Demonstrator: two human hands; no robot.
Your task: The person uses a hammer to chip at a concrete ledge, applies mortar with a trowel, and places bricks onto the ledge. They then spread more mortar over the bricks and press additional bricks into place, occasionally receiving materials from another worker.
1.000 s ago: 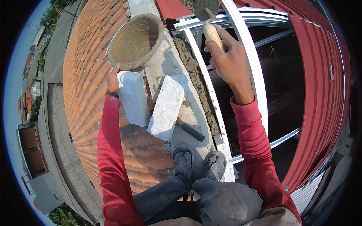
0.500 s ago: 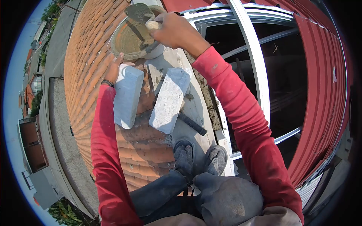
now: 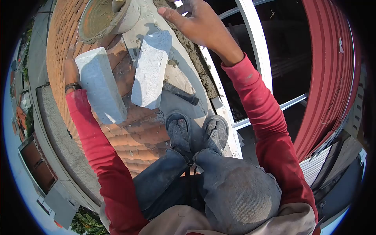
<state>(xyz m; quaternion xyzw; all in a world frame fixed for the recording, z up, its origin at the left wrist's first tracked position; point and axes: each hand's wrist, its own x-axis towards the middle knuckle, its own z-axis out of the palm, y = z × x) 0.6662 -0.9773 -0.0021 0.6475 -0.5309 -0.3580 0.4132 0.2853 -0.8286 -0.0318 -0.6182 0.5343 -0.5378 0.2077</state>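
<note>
**Fig.** Head view, looking down onto a roof edge. The left hand (image 3: 70, 72) clasps a pale grey rectangular lightweight block (image 3: 100, 84) from its outer long side, with the fingers hidden behind it. The block is carried tilted just above the orange clay roof tiles (image 3: 58, 43), apparently taken across its narrow width so that one hand can bear it. The right hand (image 3: 197, 23) is empty, fingers spread wide, over the far part of the grey plastered wall top (image 3: 143, 25). A second white rectangular block (image 3: 150, 70) lies flat on that wall top, near the held one but apart from it, in easy reach of either hand. A round grey mortar bucket (image 3: 92, 19), smeared with wet mix, stands at the far end, partly over the tiles. A pale wooden handle (image 3: 117, 4) stands in it, probably parked there to leave the hand free. A strip of rough grey mortar (image 3: 203, 76) runs along the wall's right edge, beside the white metal frame (image 3: 256, 47). A short dark bar-shaped tool (image 3: 181, 93) lies just beyond the person's sandalled feet (image 3: 178, 131), which are set close together on the narrow wall top, seemingly for footing
</note>
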